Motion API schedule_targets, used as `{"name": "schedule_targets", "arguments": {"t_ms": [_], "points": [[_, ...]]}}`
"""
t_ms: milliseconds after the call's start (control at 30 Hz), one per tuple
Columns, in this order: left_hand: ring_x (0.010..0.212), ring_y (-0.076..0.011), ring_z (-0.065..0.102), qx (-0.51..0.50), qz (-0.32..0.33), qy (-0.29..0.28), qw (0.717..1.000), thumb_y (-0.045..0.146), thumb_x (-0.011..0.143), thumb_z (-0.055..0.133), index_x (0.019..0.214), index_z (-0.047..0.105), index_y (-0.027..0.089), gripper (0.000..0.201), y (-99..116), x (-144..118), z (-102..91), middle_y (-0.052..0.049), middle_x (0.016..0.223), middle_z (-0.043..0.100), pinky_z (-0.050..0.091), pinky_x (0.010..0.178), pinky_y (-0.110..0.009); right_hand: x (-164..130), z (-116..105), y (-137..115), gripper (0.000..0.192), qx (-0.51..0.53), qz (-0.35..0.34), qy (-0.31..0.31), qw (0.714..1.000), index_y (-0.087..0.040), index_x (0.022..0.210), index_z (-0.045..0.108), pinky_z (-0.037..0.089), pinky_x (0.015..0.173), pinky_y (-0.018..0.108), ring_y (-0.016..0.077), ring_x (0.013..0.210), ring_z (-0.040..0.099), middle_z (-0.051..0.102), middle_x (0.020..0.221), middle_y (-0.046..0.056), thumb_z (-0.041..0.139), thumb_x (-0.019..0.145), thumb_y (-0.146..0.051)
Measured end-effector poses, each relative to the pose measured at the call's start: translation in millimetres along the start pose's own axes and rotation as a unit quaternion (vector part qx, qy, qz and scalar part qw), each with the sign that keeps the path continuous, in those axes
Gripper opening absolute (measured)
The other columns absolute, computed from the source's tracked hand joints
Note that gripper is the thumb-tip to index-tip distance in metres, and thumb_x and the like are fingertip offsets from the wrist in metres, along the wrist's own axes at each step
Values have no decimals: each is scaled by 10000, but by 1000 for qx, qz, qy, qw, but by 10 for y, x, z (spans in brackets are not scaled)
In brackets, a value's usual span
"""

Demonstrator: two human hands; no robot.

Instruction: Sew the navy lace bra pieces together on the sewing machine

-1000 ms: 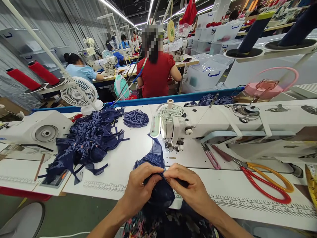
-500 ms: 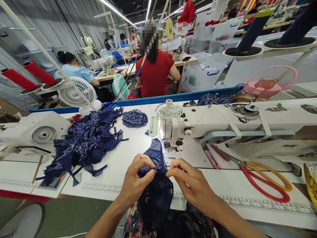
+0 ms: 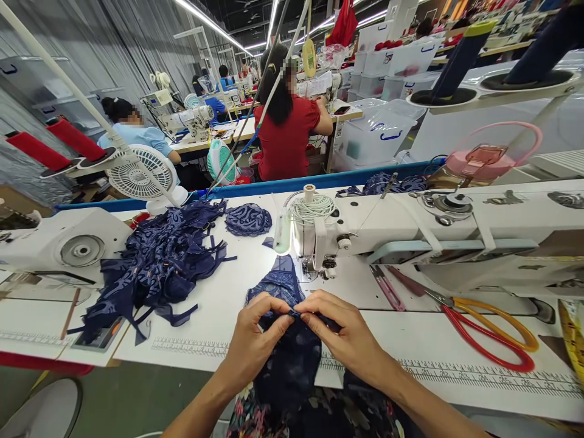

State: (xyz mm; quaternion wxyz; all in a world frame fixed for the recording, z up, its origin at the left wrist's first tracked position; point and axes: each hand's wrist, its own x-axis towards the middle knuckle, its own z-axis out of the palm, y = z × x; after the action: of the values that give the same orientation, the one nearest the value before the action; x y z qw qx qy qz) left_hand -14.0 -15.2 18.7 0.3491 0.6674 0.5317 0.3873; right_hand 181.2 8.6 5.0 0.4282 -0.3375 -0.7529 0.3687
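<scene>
A navy lace garment piece (image 3: 287, 365) hangs over the table's front edge, its upper lace part lying flat toward the sewing machine (image 3: 319, 234). My left hand (image 3: 258, 328) pinches its edge between thumb and forefinger. Close beside it, nearly touching, my right hand (image 3: 340, 331) pinches the same edge. The exact kind of garment is unclear, and its lower end drops toward my lap. Just beyond my hands are the machine's lit needle and presser foot (image 3: 310, 266), with the fabric's tip lying to their left.
A heap of navy lace pieces (image 3: 159, 261) lies on the left, with a lace stack (image 3: 249, 219) behind. Red-and-orange-handled scissors (image 3: 488, 328) and small pink snips (image 3: 387, 289) rest on the right. A white fan (image 3: 143, 173) stands back left. A person in red (image 3: 287, 134) sits ahead.
Both hands have come closer together along the fabric's edge, the right one moving left. More of the lace shows spread beyond my hands. The person in red has turned and raised an arm.
</scene>
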Motion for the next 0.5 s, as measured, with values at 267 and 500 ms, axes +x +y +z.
{"name": "schedule_targets", "arguments": {"t_ms": [267, 500], "points": [[940, -178, 599, -4, -24, 2, 1000, 244, 881, 624, 892, 666, 219, 50, 50, -1, -11, -4, 888, 673, 450, 835, -280, -9, 12, 12, 185, 43, -9, -1, 999, -253, 1032, 672, 468, 713, 282, 155, 810, 578, 626, 878, 34, 511, 964, -192], [925, -164, 590, -17, -16, -4, 1000, 238, 885, 619, 953, 682, 252, 94, 27, -1, 12, 10, 900, 675, 431, 852, -277, 5, -3, 5, 175, 47, -13, -10, 999, -250, 1009, 659, 459, 719, 277, 155, 816, 570, 609, 875, 32, 510, 961, -170]]}}
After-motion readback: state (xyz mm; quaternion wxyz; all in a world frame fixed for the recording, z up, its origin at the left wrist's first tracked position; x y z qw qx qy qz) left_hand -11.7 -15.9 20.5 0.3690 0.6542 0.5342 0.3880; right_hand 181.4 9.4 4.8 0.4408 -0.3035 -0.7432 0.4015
